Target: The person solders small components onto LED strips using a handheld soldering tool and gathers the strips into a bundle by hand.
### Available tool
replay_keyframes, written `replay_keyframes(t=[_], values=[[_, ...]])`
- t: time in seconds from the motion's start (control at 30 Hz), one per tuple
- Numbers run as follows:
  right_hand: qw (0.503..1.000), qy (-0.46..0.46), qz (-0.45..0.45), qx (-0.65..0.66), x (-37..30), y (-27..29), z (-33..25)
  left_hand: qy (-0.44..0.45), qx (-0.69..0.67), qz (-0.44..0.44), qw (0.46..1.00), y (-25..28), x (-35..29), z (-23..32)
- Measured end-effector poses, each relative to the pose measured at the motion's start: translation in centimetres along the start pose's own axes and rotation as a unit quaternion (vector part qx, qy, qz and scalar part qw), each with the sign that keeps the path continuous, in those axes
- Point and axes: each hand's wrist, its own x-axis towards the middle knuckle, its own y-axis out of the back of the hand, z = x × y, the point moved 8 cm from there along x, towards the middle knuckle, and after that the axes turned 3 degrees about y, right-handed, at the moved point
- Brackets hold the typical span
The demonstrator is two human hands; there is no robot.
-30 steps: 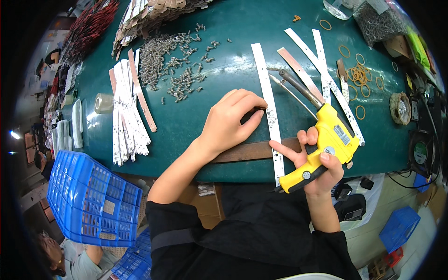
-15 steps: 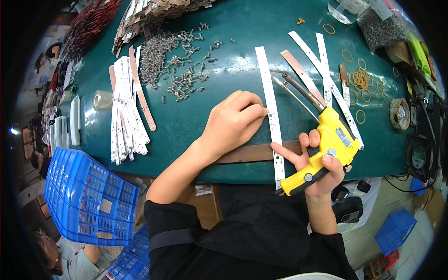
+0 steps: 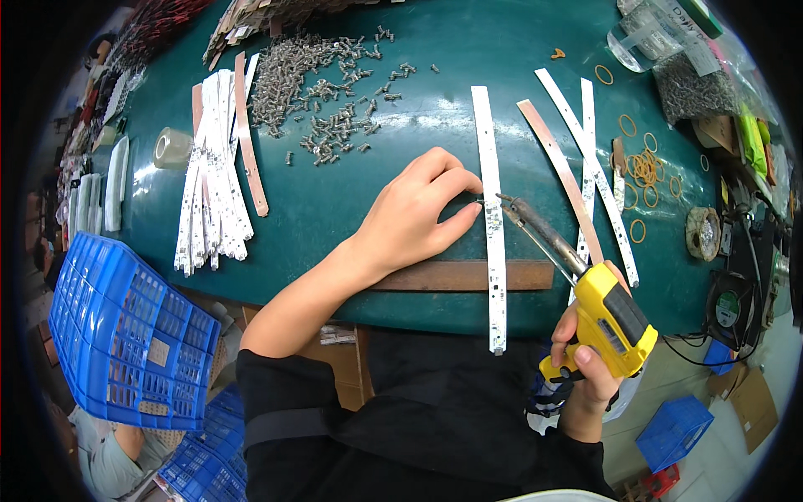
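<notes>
At three o'clock from our left hand (image 3: 411, 213) lies a white strip (image 3: 494, 251); what, if anything, that narrow-set hand holds, we cannot tell. Our right hand (image 3: 595, 381) grips a yellow soldering iron (image 3: 615, 322).

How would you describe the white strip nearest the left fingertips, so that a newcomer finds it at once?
On the green table, a brown bar lies sideways along the near edge. One white strip crosses this bar and passes between the left hand and the tip of the yellow soldering gun. Unlike the bunched strips at left and the crossed strips at right, it lies alone.
</notes>
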Motion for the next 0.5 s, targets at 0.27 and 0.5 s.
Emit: replay_keyframes(t=[0.27, 0.5], values=[[0.998, -0.046, -0.022, -0.029, -0.09, -0.39, 0.46, -0.007, 0.012, -0.008, 1.0, -0.35, -0.12, -0.25], [0.997, -0.065, -0.007, -0.035, -0.1, -0.72, 0.28, -0.012, 0.025, -0.019, 0.999, -0.51, -0.09, -0.24]])
